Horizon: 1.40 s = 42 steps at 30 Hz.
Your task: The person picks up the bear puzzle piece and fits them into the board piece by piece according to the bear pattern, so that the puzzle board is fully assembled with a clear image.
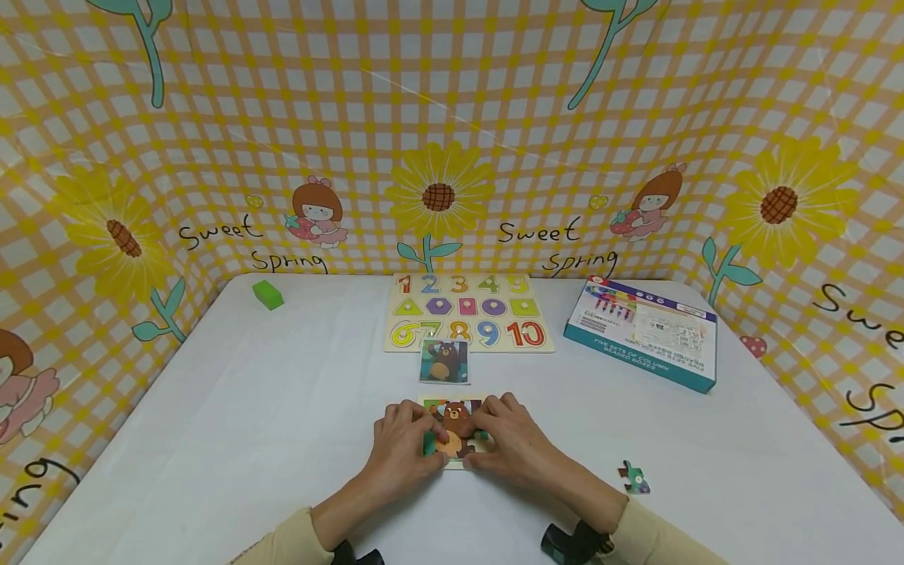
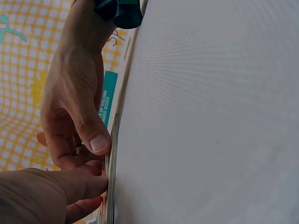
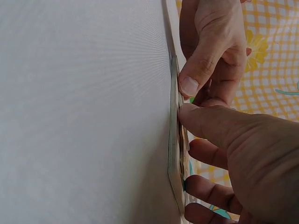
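Note:
A small bear jigsaw puzzle (image 1: 457,414) lies in its board on the table, between both hands in the head view. My left hand (image 1: 404,441) holds it from the left, thumb at the near edge and a bent forefinger on the bear's orange belly. From the other side my right hand (image 1: 519,443) grips puzzle pieces, its thumb at the near side and fingers bent over the far right. Seen edge-on in the right wrist view, a puzzle piece (image 3: 183,133) stands slightly proud of the board (image 3: 173,140). The hands hide both sides of the picture.
Just beyond the puzzle lies a bear picture card (image 1: 444,362), against the number and shape board (image 1: 469,314). A beaded-boxes carton (image 1: 643,333) sits back right, a green block (image 1: 268,295) back left. One loose jigsaw piece (image 1: 635,477) lies near my right forearm.

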Tool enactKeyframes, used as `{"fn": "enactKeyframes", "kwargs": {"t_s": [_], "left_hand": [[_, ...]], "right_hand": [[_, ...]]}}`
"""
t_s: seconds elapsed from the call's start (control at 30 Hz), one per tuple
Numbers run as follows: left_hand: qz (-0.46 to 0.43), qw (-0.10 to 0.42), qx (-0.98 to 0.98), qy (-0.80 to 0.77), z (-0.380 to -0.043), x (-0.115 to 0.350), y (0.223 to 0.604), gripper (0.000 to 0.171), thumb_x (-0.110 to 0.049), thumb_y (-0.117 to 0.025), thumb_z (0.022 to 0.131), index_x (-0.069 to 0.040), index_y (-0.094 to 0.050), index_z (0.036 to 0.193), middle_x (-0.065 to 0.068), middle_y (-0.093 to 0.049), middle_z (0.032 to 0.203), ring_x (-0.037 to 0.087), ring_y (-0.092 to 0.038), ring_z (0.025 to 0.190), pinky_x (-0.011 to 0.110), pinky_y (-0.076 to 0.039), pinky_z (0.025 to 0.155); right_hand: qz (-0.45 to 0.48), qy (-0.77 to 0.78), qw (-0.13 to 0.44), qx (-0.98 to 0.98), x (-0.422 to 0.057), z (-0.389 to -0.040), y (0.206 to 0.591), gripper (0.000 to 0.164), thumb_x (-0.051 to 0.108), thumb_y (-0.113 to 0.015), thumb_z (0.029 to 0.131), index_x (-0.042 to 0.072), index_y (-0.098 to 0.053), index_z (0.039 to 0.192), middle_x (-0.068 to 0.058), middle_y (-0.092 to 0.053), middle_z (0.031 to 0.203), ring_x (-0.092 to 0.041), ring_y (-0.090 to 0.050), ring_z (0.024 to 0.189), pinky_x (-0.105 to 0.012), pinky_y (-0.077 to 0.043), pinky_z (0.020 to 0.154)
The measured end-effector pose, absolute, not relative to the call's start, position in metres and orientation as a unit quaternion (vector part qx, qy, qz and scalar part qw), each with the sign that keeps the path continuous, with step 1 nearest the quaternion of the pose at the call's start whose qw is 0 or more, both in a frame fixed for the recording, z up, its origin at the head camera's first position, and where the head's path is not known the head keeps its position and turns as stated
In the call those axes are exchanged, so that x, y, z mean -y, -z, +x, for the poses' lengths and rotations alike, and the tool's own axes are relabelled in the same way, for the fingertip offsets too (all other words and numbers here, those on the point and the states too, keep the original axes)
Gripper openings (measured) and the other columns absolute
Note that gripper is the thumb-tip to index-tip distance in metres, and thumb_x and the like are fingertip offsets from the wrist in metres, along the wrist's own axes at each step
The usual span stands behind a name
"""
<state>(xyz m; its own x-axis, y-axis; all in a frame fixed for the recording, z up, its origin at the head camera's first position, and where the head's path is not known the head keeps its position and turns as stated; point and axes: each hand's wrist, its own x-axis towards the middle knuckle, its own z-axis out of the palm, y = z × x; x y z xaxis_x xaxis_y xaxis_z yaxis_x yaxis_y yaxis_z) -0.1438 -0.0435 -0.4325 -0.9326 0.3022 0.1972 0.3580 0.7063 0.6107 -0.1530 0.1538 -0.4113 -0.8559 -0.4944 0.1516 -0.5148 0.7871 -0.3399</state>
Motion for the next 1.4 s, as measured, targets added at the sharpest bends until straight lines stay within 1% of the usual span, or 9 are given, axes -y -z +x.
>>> {"fn": "enactKeyframes", "kwargs": {"t_s": [0.37,0.6,0.87,1.13,1.4], "left_hand": [[-0.178,0.038,0.923,0.340,-0.1437,0.0435,0.4318,0.012,-0.017,-0.073,0.071,-0.020,-0.066,0.081,0.003,-0.049,0.105,0.021,-0.037,0.100,0.052,-0.030,0.088],[-0.177,0.035,0.921,0.344,-0.1444,0.0435,0.4311,0.012,-0.017,-0.072,0.071,-0.019,-0.066,0.081,0.003,-0.049,0.104,0.022,-0.037,0.100,0.052,-0.029,0.089],[-0.169,0.026,0.921,0.350,-0.1439,0.0423,0.4318,0.012,-0.016,-0.070,0.070,-0.019,-0.065,0.080,0.003,-0.047,0.104,0.023,-0.036,0.101,0.053,-0.028,0.089],[-0.169,0.028,0.919,0.356,-0.1445,0.0423,0.4331,0.011,-0.017,-0.071,0.071,-0.020,-0.064,0.080,0.003,-0.047,0.104,0.024,-0.037,0.103,0.052,-0.027,0.089],[-0.171,0.027,0.918,0.356,-0.1452,0.0424,0.4338,0.011,-0.018,-0.070,0.071,-0.021,-0.064,0.080,0.004,-0.047,0.104,0.024,-0.037,0.102,0.053,-0.027,0.089]], "right_hand": [[0.262,-0.196,0.013,0.945,-0.1535,-0.1525,0.4095,0.021,0.032,-0.080,0.072,0.024,-0.066,0.086,0.007,-0.052,0.089,-0.011,-0.037,0.087,-0.030,-0.032,0.075],[0.263,-0.193,0.018,0.945,-0.1536,-0.1535,0.4108,0.021,0.032,-0.080,0.071,0.024,-0.066,0.086,0.006,-0.052,0.089,-0.012,-0.037,0.086,-0.030,-0.031,0.074],[0.261,-0.199,0.018,0.945,-0.1537,-0.1533,0.4109,0.015,0.031,-0.077,0.075,0.024,-0.068,0.085,0.005,-0.053,0.088,-0.012,-0.038,0.086,-0.030,-0.031,0.075],[0.262,-0.205,0.017,0.943,-0.1538,-0.1539,0.4111,0.015,0.029,-0.078,0.074,0.024,-0.068,0.084,0.005,-0.053,0.087,-0.011,-0.036,0.084,-0.029,-0.030,0.074],[0.257,-0.204,0.015,0.945,-0.1526,-0.1539,0.4110,0.016,0.029,-0.078,0.073,0.024,-0.067,0.084,0.005,-0.053,0.087,-0.012,-0.037,0.084,-0.030,-0.031,0.074]]}}
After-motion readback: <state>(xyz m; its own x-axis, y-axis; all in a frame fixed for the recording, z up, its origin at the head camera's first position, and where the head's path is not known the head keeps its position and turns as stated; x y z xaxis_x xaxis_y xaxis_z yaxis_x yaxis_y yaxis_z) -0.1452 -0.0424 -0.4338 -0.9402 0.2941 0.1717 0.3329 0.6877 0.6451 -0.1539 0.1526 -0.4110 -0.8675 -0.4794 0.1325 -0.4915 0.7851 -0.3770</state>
